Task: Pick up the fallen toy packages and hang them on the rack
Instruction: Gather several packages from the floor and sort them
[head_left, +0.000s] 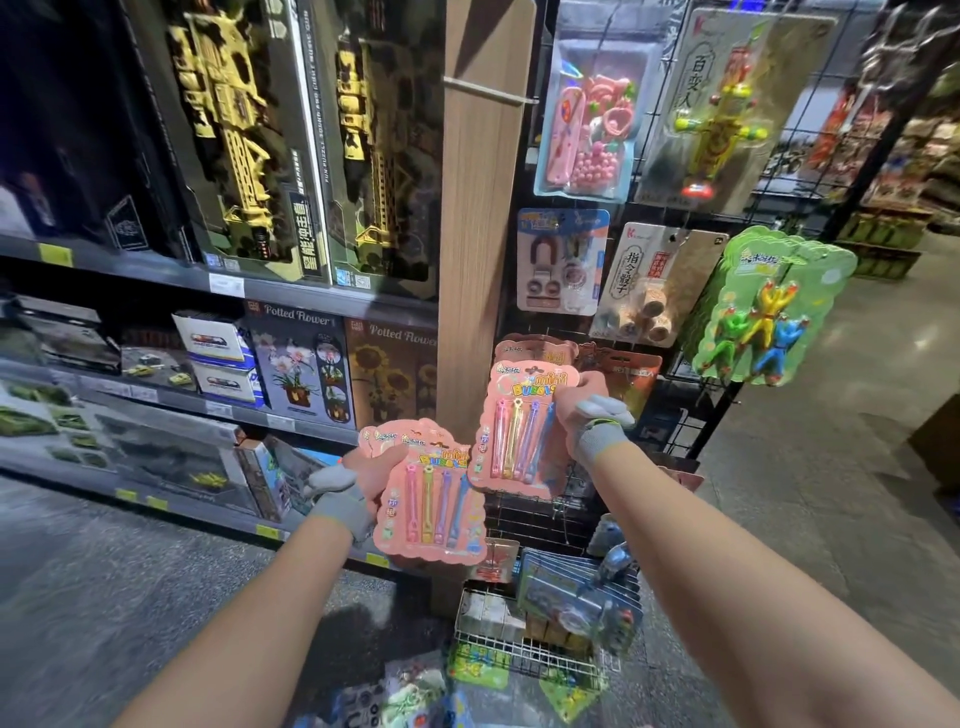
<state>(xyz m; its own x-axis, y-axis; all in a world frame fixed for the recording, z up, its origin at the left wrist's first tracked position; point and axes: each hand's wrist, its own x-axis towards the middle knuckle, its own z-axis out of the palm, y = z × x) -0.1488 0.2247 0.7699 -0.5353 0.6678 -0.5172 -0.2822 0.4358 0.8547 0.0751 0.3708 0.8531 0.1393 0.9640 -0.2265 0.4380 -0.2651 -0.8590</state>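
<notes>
1. Head view: the black wire rack (680, 436) is the biggest thing here. Its upper and middle rows are hung with toy cards, the green climbing-figure packs (769, 306) at its right edge among them. I'd judge the job as partway through.
2. More fallen packages (410, 691) lie loose on the floor at the rack's foot, just below the wire basket (524, 649). By my reckoning those are the largest share of what is left.
3. A stack of pink mini bubble packs (436, 509) is up off the floor and carried low, left of the rack's left edge. It is clear of any hook, so none of these is hung yet.
4. A single mini bubble pack (514, 431) is raised against the rack's lower left part, in front of a pink card (535, 351) that looks to be hanging there already. Whether its hole has met a hook I cannot tell.
5. The gloved left hand (358, 488) grips the stack at its upper left corner, thumb across the front.
6. The gloved right hand (587, 421) holds the single pack by its right edge, fingers curled round it.
</notes>
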